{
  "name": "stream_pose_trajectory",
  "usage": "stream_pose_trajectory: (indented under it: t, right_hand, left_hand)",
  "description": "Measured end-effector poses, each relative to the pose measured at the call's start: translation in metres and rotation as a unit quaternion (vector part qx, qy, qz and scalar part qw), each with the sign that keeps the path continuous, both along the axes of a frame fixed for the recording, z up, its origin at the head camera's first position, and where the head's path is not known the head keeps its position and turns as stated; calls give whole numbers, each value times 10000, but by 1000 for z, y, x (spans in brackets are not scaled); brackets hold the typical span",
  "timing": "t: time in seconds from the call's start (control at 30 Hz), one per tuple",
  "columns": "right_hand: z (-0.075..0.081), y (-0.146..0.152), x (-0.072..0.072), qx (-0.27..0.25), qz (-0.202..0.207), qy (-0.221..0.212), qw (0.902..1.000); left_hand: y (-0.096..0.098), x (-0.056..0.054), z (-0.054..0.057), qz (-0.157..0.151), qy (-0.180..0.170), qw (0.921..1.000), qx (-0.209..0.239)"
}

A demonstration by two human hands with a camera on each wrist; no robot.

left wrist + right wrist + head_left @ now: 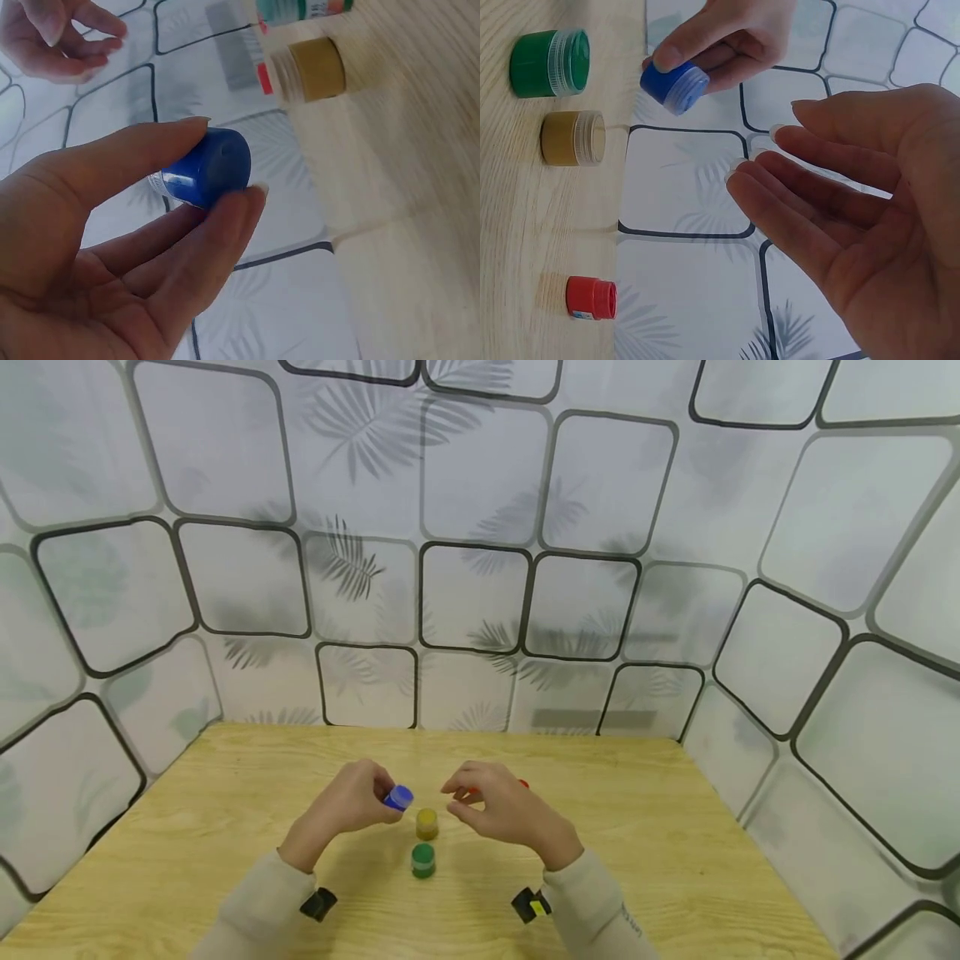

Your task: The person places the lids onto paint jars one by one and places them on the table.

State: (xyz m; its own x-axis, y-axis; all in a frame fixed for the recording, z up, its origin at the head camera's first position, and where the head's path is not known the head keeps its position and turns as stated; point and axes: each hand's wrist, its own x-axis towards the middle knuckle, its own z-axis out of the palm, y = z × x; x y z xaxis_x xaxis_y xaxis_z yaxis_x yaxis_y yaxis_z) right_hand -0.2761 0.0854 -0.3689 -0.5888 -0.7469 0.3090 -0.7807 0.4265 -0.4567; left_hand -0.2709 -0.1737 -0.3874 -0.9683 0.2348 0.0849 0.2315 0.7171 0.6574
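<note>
My left hand (358,797) pinches a small blue paint jar (399,797) between thumb and fingers, holding it tilted above the table. In the left wrist view, the blue jar (217,166) has its smooth end facing the camera. My right hand (495,803) hovers to the right with loosely bent fingers and holds nothing. Between the hands stands a yellow-gold paint jar (427,824), with a green paint jar (423,861) nearer to me. A red paint jar (591,298) stands on the table, mostly hidden behind the right hand in the head view.
The light wood table (600,860) reaches back to a pale curtain or sheet (480,593) patterned with rounded squares and leaves, which also encloses the sides. Dark wrist devices (318,904) sit at both sleeves.
</note>
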Motion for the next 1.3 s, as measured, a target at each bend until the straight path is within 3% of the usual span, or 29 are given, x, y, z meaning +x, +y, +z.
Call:
stream_pose_trajectory:
  t: [0.4,0.53,0.7,1.1,1.3]
  right_hand:
    - [0,4,-4,-62,90,13,9999]
    - [1,3,-5,-31,79,-27,10000]
    - [1,4,-6,38,-10,63,10000]
    - [2,6,-6,-6,-18,11,10000]
    - [1,8,-7,-28,-7,-67,10000]
  left_hand:
    - [-7,-19,-13,339,-105,9993,-103]
    - [-7,-28,-17,499,-97,9981,-354]
    - [-7,-40,-17,533,-200,9958,-717]
    - [-10,-60,-23,556,-604,9903,-1120]
    - [-11,-65,-23,677,-706,9871,-1270]
